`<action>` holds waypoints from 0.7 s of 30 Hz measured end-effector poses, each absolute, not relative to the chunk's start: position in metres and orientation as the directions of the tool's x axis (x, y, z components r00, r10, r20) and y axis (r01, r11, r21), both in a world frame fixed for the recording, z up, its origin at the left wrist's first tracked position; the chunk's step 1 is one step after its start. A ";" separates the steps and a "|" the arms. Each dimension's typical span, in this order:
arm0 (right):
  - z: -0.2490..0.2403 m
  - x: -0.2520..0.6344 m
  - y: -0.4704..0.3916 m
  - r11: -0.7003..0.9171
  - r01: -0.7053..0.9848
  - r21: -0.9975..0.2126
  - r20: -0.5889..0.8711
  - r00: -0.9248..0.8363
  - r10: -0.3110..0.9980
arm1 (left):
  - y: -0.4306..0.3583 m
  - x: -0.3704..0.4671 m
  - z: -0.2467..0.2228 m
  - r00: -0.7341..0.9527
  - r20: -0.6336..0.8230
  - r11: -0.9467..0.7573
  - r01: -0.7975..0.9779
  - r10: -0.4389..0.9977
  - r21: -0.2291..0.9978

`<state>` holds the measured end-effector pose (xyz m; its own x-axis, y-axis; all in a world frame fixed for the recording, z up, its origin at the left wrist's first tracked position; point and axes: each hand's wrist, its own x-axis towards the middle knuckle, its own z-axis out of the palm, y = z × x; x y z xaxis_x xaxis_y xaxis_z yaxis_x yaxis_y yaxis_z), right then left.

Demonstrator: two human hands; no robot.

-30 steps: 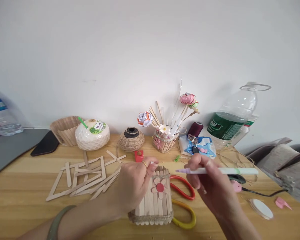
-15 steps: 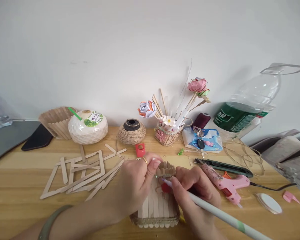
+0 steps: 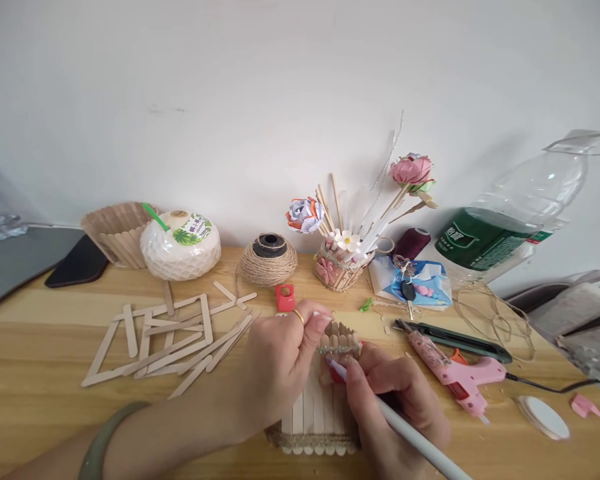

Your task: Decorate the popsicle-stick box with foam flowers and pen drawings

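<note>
A small container of craft sticks point(image 3: 316, 408) stands at the near edge, with scalloped stick ends and a twine band round its lower part. A glittery cord point(image 3: 339, 349) runs across its upper part. My left hand point(image 3: 286, 363), a ring on one finger, is closed at the container's upper left; what its fingers grip is hidden. My right hand point(image 3: 400, 403) holds a white pen-like stick point(image 3: 413, 433), its lilac tip against the container's front just below the cord. Something red point(image 3: 337, 375) shows behind the tip, partly covered by my fingers.
Loose craft sticks point(image 3: 163, 343) lie to the left. Behind are a coconut point(image 3: 181, 250), a twine spool point(image 3: 269, 262) and a flower basket point(image 3: 341, 270). A pink glue gun point(image 3: 463, 377), a green utility knife point(image 3: 460, 339) and white discs point(image 3: 544, 417) lie to the right.
The view has shifted slightly, so the things on the table appear further right. The stick's far end now points lower. Both hands stay at the container with closed fingers.
</note>
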<state>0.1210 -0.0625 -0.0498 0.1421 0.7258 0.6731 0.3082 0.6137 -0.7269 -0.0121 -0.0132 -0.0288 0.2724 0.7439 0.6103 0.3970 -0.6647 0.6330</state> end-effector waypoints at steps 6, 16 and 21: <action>-0.050 0.121 -0.060 0.652 0.345 -0.675 0.721 0.124 0.681 | -0.013 -0.011 -0.026 0.277 0.585 -0.644 0.415 0.762 0.642; -0.047 0.121 -0.058 0.680 0.346 -0.647 0.744 0.089 0.662 | -0.013 -0.011 -0.026 0.282 0.601 -0.660 0.414 0.748 0.627; -0.046 0.122 -0.058 0.685 0.347 -0.640 0.750 0.093 0.654 | -0.014 -0.011 -0.026 0.278 0.607 -0.663 0.412 0.745 0.625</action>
